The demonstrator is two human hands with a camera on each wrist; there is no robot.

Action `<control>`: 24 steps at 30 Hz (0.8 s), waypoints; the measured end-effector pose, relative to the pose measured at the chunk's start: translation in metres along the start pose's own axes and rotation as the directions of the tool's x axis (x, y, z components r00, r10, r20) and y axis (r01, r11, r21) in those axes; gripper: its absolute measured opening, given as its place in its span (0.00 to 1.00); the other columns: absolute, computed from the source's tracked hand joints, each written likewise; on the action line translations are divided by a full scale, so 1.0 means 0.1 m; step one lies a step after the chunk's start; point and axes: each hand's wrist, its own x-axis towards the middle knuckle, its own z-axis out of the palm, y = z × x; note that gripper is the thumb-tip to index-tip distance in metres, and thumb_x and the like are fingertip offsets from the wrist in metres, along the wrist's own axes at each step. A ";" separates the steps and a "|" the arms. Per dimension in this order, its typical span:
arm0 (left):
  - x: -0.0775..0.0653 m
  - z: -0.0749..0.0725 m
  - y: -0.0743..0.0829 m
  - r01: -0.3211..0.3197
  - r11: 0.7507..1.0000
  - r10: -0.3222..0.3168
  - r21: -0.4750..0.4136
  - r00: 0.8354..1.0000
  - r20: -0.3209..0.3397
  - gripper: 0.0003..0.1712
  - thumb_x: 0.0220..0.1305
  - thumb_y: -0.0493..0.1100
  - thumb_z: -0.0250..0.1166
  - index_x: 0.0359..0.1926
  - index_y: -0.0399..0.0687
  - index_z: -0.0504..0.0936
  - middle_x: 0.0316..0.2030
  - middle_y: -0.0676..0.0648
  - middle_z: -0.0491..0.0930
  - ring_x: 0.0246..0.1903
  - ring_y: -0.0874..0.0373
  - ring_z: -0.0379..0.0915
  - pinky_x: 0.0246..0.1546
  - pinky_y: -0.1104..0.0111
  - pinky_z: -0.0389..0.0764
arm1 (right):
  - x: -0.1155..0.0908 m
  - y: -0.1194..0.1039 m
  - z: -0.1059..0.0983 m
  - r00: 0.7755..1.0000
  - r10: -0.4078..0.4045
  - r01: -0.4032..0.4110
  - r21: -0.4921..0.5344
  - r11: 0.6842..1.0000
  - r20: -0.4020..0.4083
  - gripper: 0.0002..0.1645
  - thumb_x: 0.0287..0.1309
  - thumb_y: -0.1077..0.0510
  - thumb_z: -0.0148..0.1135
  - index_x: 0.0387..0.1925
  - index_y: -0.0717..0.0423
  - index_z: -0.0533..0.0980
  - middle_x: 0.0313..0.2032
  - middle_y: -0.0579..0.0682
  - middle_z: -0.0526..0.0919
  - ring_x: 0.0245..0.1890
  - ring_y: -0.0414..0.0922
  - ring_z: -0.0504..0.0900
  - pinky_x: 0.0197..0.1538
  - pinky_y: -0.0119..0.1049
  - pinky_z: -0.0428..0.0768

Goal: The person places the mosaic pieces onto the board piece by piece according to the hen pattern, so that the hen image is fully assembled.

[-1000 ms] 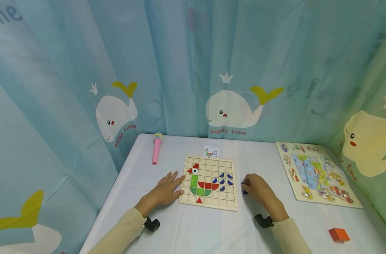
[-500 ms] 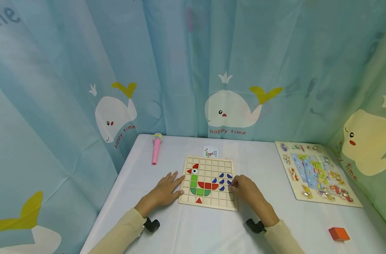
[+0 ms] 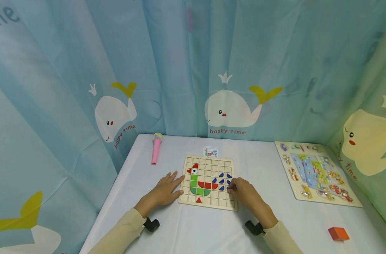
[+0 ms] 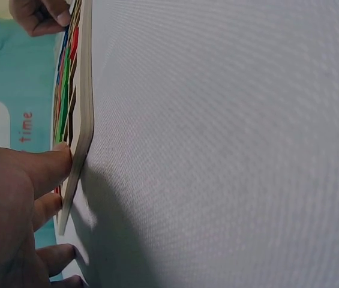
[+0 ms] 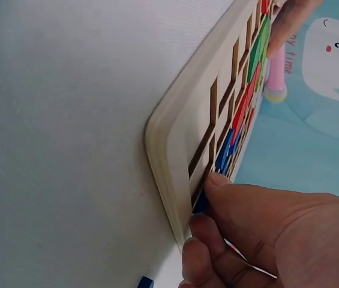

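Note:
A square wooden grid board (image 3: 212, 206) lies on the white table, with coloured pieces set in a bird shape. My left hand (image 3: 162, 190) rests at its left edge, fingers spread, thumb on the rim in the left wrist view. At the board's right side my right hand (image 3: 246, 193) pinches a small blue piece (image 5: 200, 203) between thumb and fingers, right over a grid cell. Several blue leaf-like pieces (image 3: 222, 181) sit to the left of those fingers. Red pieces (image 3: 207, 185) and green pieces (image 3: 200, 191) fill cells further left. The right hand covers part of the right column.
Another blue piece (image 5: 146, 282) lies on the table beside the board. A picture card (image 3: 210, 152) is behind the board. A pink toy microphone (image 3: 156, 150) lies back left, a picture puzzle board (image 3: 317, 176) at right, an orange block (image 3: 339, 233) front right.
My right hand has moved left from the table beside the board, carrying a blue piece onto the board's right column, then slightly lower. The left hand stays in place.

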 end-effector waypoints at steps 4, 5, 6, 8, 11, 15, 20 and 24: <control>0.00 0.00 0.00 -0.001 1.000 0.001 -0.012 1.000 -0.006 0.38 0.79 0.60 0.58 0.82 0.58 0.62 0.83 0.39 0.54 0.82 0.35 0.44 0.79 0.38 0.54 | -0.01 -0.02 0.00 1.000 -0.004 0.004 -0.018 1.000 -0.017 0.05 0.67 0.62 0.71 0.38 0.60 0.81 0.34 0.50 0.80 0.32 0.45 0.76 0.35 0.39 0.79; 0.00 0.00 0.00 -0.001 1.000 0.001 -0.015 1.000 -0.006 0.38 0.79 0.60 0.58 0.82 0.57 0.62 0.83 0.39 0.54 0.82 0.35 0.44 0.79 0.38 0.54 | -0.01 -0.02 0.01 1.000 -0.008 0.008 -0.030 1.000 -0.024 0.05 0.67 0.62 0.71 0.38 0.60 0.82 0.33 0.50 0.80 0.32 0.45 0.76 0.35 0.39 0.79; 0.00 0.01 -0.01 -0.002 1.000 0.002 -0.016 1.000 -0.007 0.38 0.79 0.60 0.58 0.82 0.57 0.62 0.83 0.38 0.54 0.82 0.35 0.44 0.79 0.38 0.54 | -0.02 -0.02 0.02 0.999 -0.012 0.010 -0.042 0.999 -0.031 0.05 0.67 0.62 0.71 0.37 0.60 0.82 0.32 0.50 0.79 0.31 0.44 0.75 0.35 0.38 0.78; 0.01 0.01 -0.01 -0.002 1.000 0.002 -0.016 1.000 -0.007 0.38 0.79 0.60 0.58 0.82 0.58 0.62 0.83 0.39 0.53 0.82 0.35 0.44 0.79 0.38 0.54 | -0.02 -0.02 0.03 0.999 -0.027 0.023 -0.071 0.997 -0.046 0.05 0.67 0.62 0.71 0.37 0.60 0.82 0.31 0.49 0.79 0.30 0.44 0.75 0.33 0.38 0.77; 0.01 0.03 -0.03 -0.002 1.000 0.002 -0.015 1.000 -0.008 0.38 0.79 0.60 0.58 0.83 0.58 0.62 0.83 0.39 0.53 0.82 0.35 0.44 0.79 0.38 0.54 | -0.03 -0.02 0.05 0.995 -0.061 0.052 -0.122 0.991 -0.074 0.05 0.65 0.64 0.72 0.36 0.60 0.82 0.30 0.49 0.78 0.29 0.43 0.74 0.32 0.38 0.77; 0.01 0.02 -0.02 -0.002 1.000 0.002 -0.021 1.000 -0.010 0.38 0.79 0.60 0.58 0.82 0.58 0.62 0.83 0.39 0.53 0.82 0.35 0.44 0.79 0.38 0.53 | -0.03 -0.03 0.06 0.992 -0.084 0.067 -0.162 0.984 -0.094 0.04 0.64 0.65 0.72 0.36 0.60 0.82 0.29 0.49 0.78 0.28 0.43 0.73 0.31 0.38 0.76; 0.00 0.02 -0.01 -0.007 1.000 0.007 -0.018 1.000 -0.011 0.37 0.79 0.60 0.58 0.82 0.57 0.62 0.83 0.38 0.54 0.82 0.35 0.44 0.79 0.38 0.53 | -0.05 -0.05 0.05 0.993 -0.077 0.060 -0.176 0.983 -0.093 0.03 0.64 0.65 0.73 0.37 0.60 0.83 0.29 0.49 0.78 0.28 0.43 0.72 0.30 0.36 0.74; 0.01 0.01 -0.01 -0.004 1.000 0.004 -0.007 1.000 -0.007 0.38 0.79 0.60 0.58 0.83 0.57 0.61 0.83 0.39 0.53 0.82 0.35 0.44 0.79 0.39 0.53 | -0.06 -0.04 0.05 0.992 -0.081 0.063 -0.163 0.985 -0.102 0.04 0.62 0.66 0.73 0.37 0.61 0.84 0.30 0.50 0.79 0.28 0.42 0.73 0.31 0.36 0.76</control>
